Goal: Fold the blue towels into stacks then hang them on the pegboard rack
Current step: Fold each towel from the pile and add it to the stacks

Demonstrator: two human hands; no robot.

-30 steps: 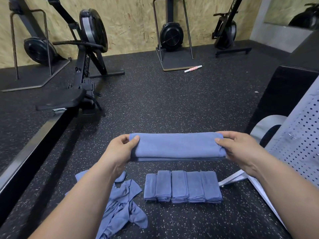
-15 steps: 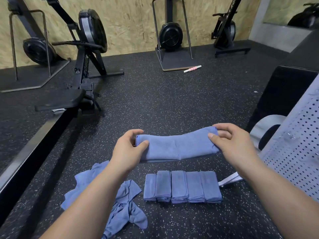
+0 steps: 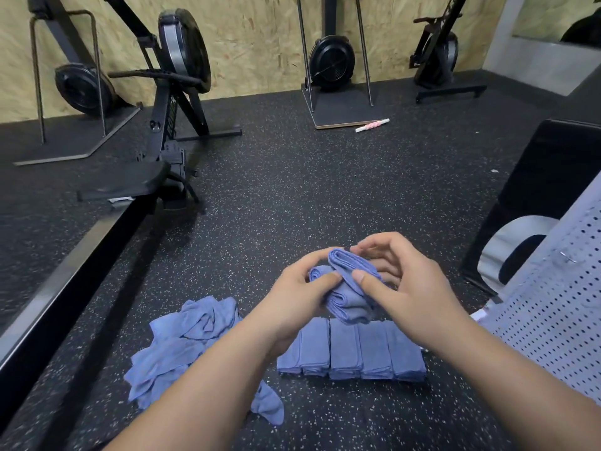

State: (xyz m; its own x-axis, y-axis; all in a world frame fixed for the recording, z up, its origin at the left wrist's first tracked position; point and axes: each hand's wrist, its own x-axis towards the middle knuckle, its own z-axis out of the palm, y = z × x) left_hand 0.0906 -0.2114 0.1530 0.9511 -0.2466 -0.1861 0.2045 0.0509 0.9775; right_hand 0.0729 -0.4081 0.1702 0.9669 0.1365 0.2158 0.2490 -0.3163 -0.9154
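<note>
Both hands hold one blue towel (image 3: pixel 348 292) folded into a small thick bundle above the floor. My left hand (image 3: pixel 297 294) grips its left side with the thumb on top. My right hand (image 3: pixel 403 288) pinches its right side, thumb pressed on the fold. Below them a row of several folded blue towels (image 3: pixel 353 349) lies side by side on the floor. A loose heap of unfolded blue towels (image 3: pixel 182 343) lies to the left of the row. The white pegboard rack (image 3: pixel 559 307) leans at the right edge.
The floor is black speckled rubber (image 3: pixel 292 190). A rowing machine (image 3: pixel 156 131) and its long rail (image 3: pixel 58 288) run along the left. More exercise machines stand by the wooden back wall. A pink and white roller (image 3: pixel 372 125) lies far off. A black box (image 3: pixel 549 190) stands right.
My hands have come together, folding the long towel strip in half into a compact bundle. The heap and the folded row have not moved.
</note>
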